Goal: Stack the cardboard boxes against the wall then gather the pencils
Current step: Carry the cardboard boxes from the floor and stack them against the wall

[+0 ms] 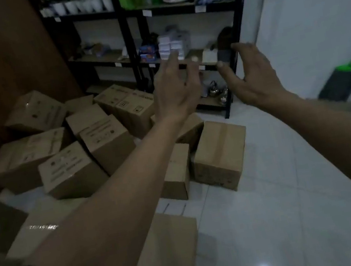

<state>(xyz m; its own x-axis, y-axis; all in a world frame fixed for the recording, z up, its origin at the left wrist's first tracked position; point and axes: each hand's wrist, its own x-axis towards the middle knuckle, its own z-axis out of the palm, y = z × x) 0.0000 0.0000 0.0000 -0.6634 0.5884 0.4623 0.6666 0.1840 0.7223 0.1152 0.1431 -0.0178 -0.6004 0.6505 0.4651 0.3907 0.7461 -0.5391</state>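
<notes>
Several brown cardboard boxes lie scattered and tilted on the white tile floor. One box (219, 153) stands apart to the right of the pile, and a printed box (70, 170) leans in the left heap. Another box (167, 249) sits near my left forearm at the bottom. My left hand (175, 91) and my right hand (252, 74) are both stretched forward in the air above the pile, palms facing each other, fingers spread and holding nothing. No pencils are visible.
A black metal shelf rack (131, 48) with small white boxes, pots and plates stands behind the pile. A brown wooden panel (3, 56) is at the left, a white wall (311, 8) at the right. A dark crate (346, 87) sits at the far right.
</notes>
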